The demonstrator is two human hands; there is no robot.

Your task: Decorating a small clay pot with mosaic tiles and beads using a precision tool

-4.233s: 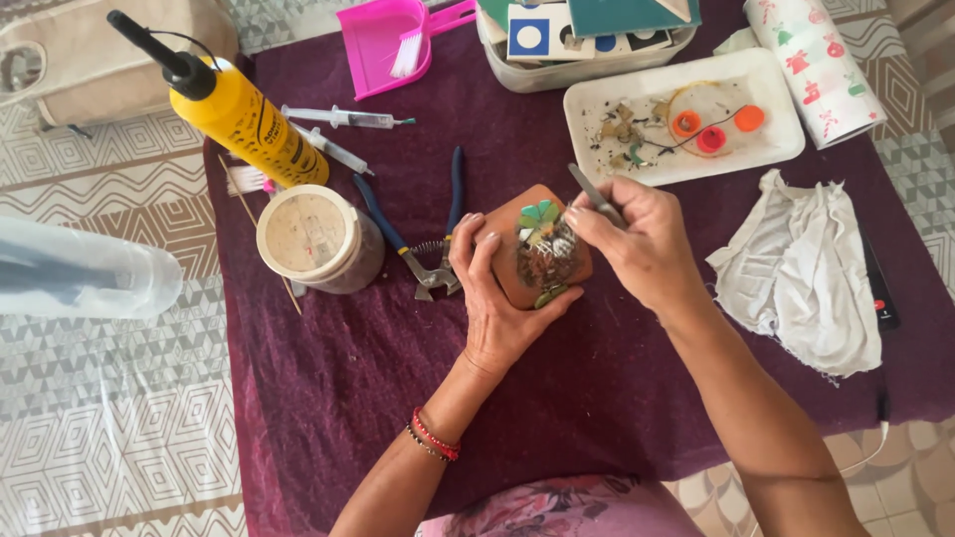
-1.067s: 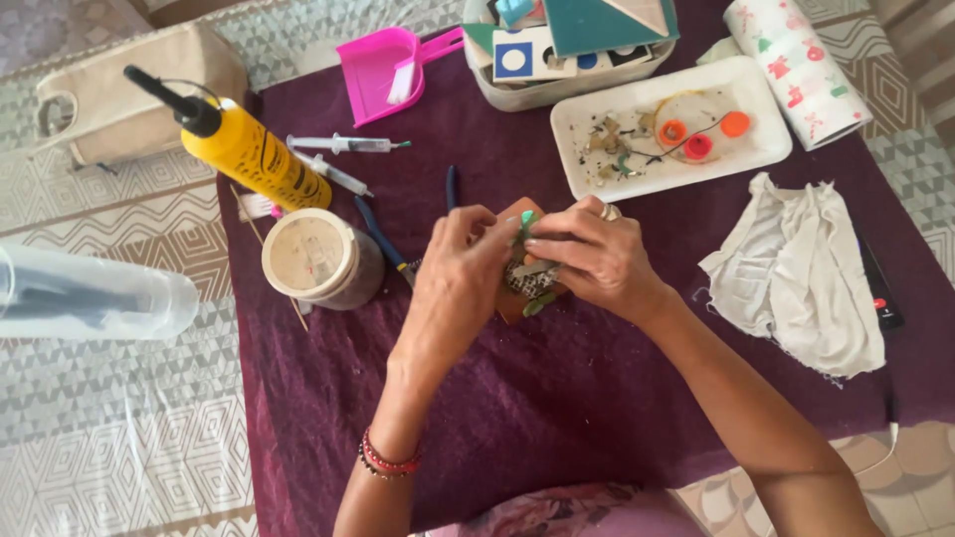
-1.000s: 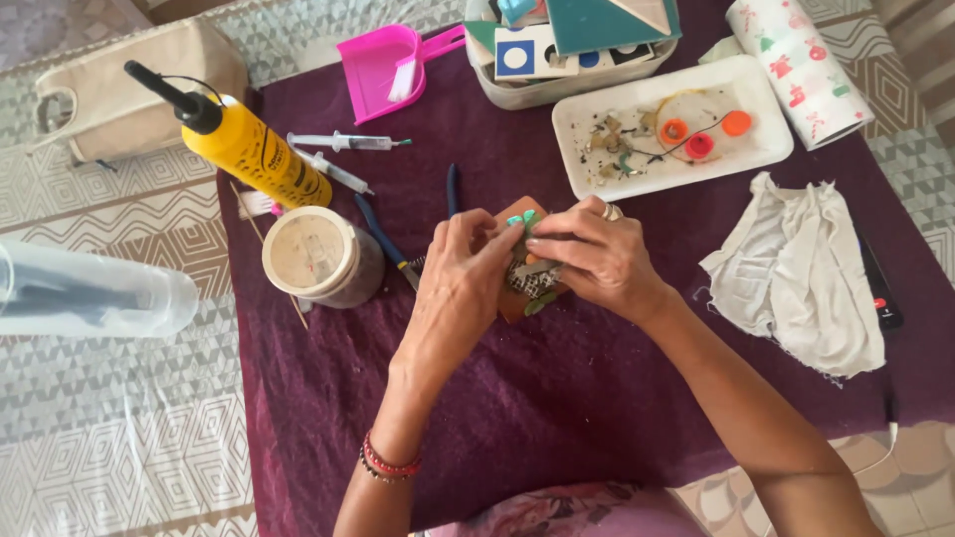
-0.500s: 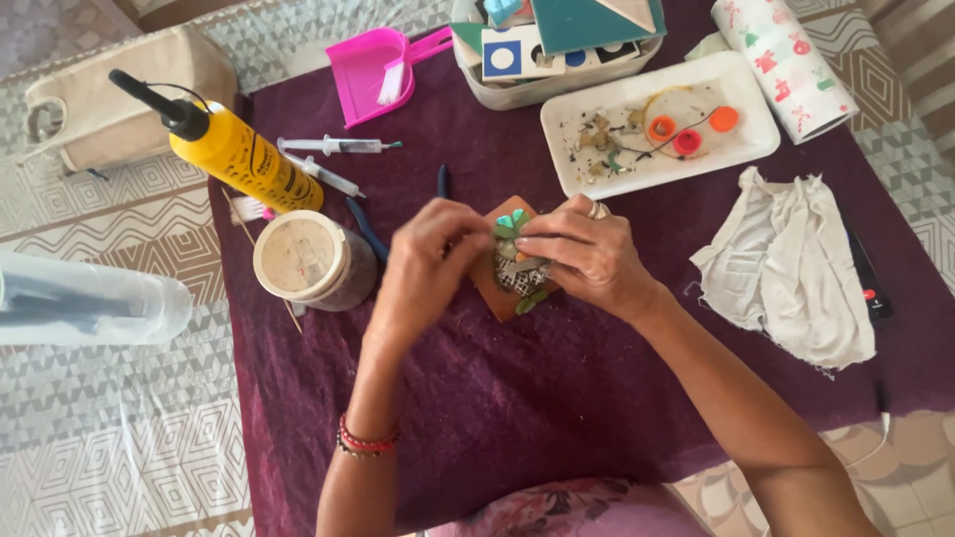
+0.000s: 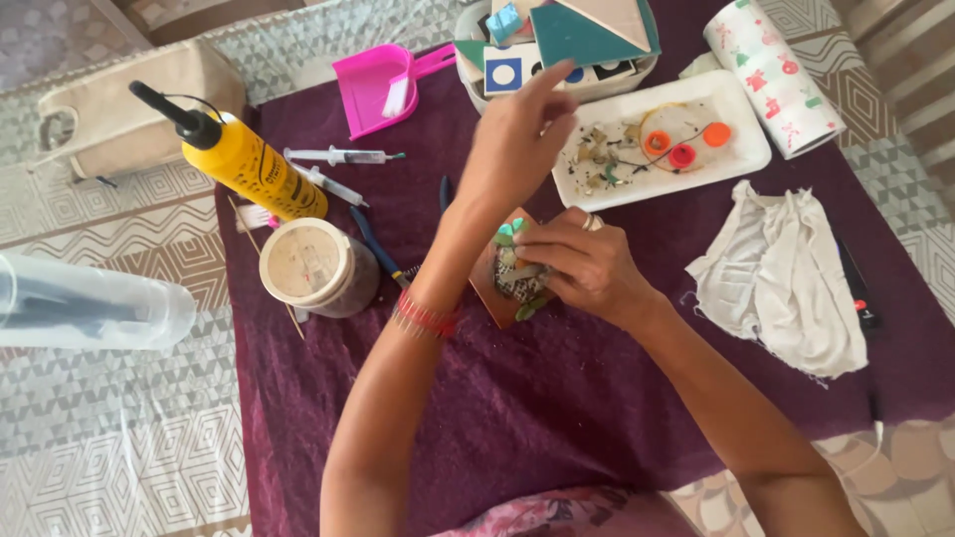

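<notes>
The brown decorated piece [image 5: 502, 283], a small flat plaque with green and pale fragments stuck to its face, lies on the purple cloth [image 5: 557, 418] near the centre of the work area. It is steadied by the right hand [image 5: 582, 264], whose fingers are closed narrowly over the fragments and press them against the plaque.

The left hand [image 5: 517, 139] is raised at the plaque's 12 o'clock, with the fingers loosely spread and nothing visibly held. It hovers beside the white tray [image 5: 741, 159], which sits at the plaque's 1 o'clock and holds loose bits and three small round caps in orange and red.

For a clean result, the plaque should be kept flat on the cloth and pressure on the fragments should be kept even, so that none slides. One fragment should be picked at a time from the tray, pinched by its edges, so that the glued face is not smeared.

The yellow glue bottle [image 5: 244, 159] lies at 10 o'clock, and the round open tub [image 5: 313, 267] at 9 o'clock, both well within reach. The blue-handled pliers [image 5: 383, 254] lie between the tub and the plaque. The white rag [image 5: 786, 278] at 3 o'clock is available for wiping fingers.
</notes>
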